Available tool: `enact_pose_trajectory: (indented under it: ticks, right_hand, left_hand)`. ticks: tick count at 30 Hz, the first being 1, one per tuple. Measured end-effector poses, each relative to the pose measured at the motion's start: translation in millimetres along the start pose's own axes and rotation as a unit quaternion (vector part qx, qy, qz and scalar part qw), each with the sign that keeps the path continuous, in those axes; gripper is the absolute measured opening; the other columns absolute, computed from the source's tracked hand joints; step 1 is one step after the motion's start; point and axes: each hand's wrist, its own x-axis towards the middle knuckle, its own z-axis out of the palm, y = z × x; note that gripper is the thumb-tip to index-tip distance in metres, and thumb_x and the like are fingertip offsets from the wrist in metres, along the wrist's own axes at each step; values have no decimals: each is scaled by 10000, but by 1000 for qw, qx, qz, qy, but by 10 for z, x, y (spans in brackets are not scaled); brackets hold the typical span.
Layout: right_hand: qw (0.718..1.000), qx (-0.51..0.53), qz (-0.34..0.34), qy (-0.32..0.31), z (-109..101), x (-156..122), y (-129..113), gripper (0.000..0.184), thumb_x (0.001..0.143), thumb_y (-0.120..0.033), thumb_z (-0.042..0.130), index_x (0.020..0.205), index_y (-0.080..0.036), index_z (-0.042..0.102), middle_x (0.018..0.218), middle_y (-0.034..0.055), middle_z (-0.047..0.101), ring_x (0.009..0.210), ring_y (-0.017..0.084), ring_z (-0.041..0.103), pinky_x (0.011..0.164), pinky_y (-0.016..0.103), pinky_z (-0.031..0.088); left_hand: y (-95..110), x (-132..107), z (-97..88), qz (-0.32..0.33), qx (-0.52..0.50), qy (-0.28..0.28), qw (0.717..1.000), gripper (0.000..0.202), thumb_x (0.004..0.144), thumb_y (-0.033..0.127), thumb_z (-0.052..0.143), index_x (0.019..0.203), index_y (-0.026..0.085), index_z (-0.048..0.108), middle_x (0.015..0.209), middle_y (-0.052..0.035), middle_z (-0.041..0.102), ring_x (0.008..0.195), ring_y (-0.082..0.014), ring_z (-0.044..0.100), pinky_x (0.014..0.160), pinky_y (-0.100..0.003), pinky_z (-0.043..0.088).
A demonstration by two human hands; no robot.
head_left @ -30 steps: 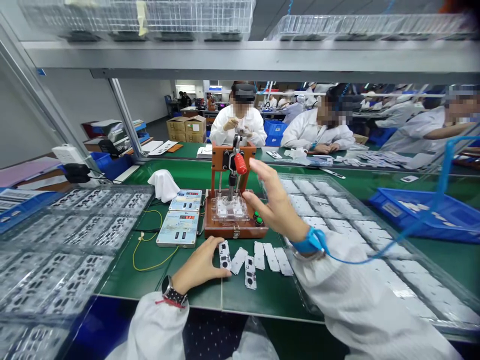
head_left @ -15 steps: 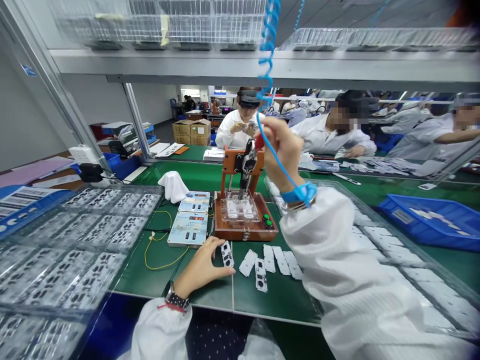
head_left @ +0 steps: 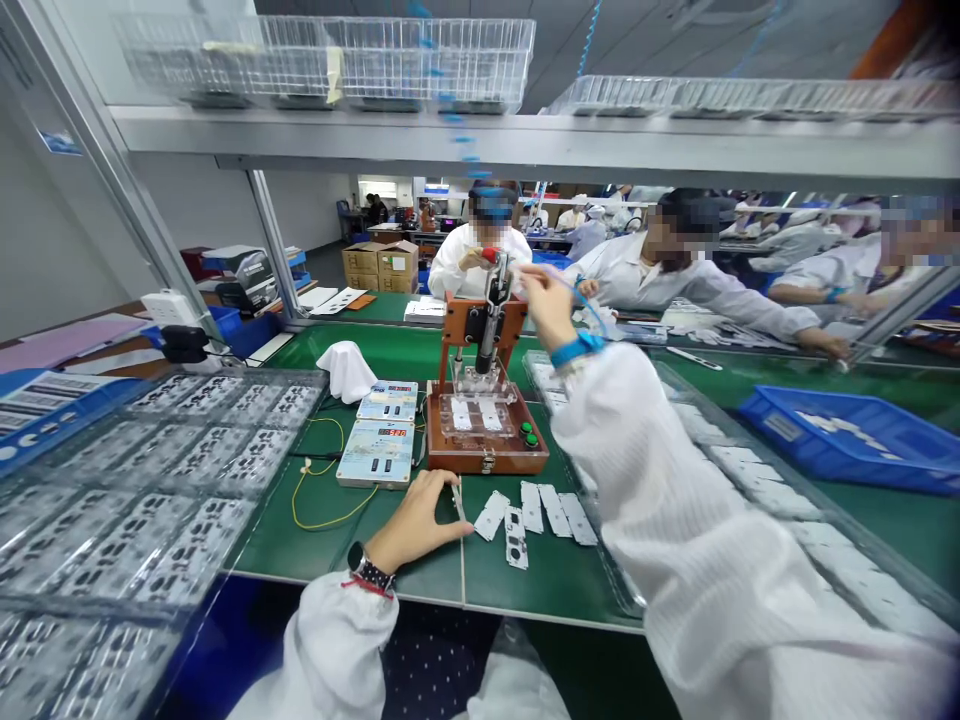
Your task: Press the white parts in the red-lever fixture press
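Note:
My left hand (head_left: 421, 517) is closed on a small white circuit board (head_left: 458, 503), pinched between thumb and fingers and seen nearly edge-on above the green table. My right hand (head_left: 547, 305) is raised beside the red-handled lever (head_left: 491, 255) of a toggle press, its fingers apart and slightly blurred, with a gap to the handle. The brown press fixture (head_left: 487, 460) has a clear plate holding two white boards (head_left: 491, 415). Just right of my left hand, several white boards (head_left: 531, 507) lie on the table, one with its dark components facing up (head_left: 516, 538).
Two meter boxes (head_left: 375, 455) with red digits stand left of the fixture, near a yellow wire. Trays of boards (head_left: 187, 450) fill the left side; another tray (head_left: 739, 455) and a blue bin (head_left: 847, 440) lie right. Co-workers (head_left: 675, 260) sit opposite. A shelf (head_left: 487, 140) crosses overhead.
My right hand has come off the red handle and moved slightly down. The press's upper part has risen from the boards. In my left hand, the circuit board has turned from face-on to edge-on.

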Motion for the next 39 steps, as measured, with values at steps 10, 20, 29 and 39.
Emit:
enact_pose_trajectory:
  ticks: [10, 20, 29, 39]
  right_hand:
    - [949, -76, -42, -303, -428, -1603, 473, 238, 816, -270, 482, 867, -203, 704, 903, 81, 668, 891, 214, 608, 816, 378, 489]
    - [860, -197, -81, -463, -317, -1470, 380, 395, 911, -496, 427, 1098, -192, 596, 1360, 143, 454, 1289, 305, 364, 1003, 485, 344]
    - [817, -164, -83, -546, -24, -1443, 73, 389, 943, -433, 401, 1267, -261, 530, 1253, 46, 595, 1207, 254, 489, 1065, 468, 271]
    - [841, -233, -91, -481, 41, -1448, 81, 540, 860, -523, 529, 1289, -196, 501, 1328, 104, 499, 1210, 280, 435, 1024, 423, 327]
  left_hand:
    - [-57, 10, 55, 16, 68, -30, 997, 456, 705, 212, 688, 1135, 224, 538, 1291, -71, 455, 1214, -268, 376, 1025, -421, 327]
    - [-47, 4, 41, 8, 69, -32, 997, 575, 697, 211, 704, 1233, 235, 495, 1278, -66, 465, 1199, -251, 397, 1040, -411, 316]
    - [-62, -7, 48, 14, 79, -22, 997, 440, 735, 203, 659, 1160, 238, 548, 1304, -65, 463, 1222, -259, 396, 1031, -415, 336]
    - [-145, 23, 77, 17, 98, -18, 995, 360, 794, 207, 558, 1151, 255, 556, 1318, -70, 475, 1225, -284, 416, 1022, -490, 344]
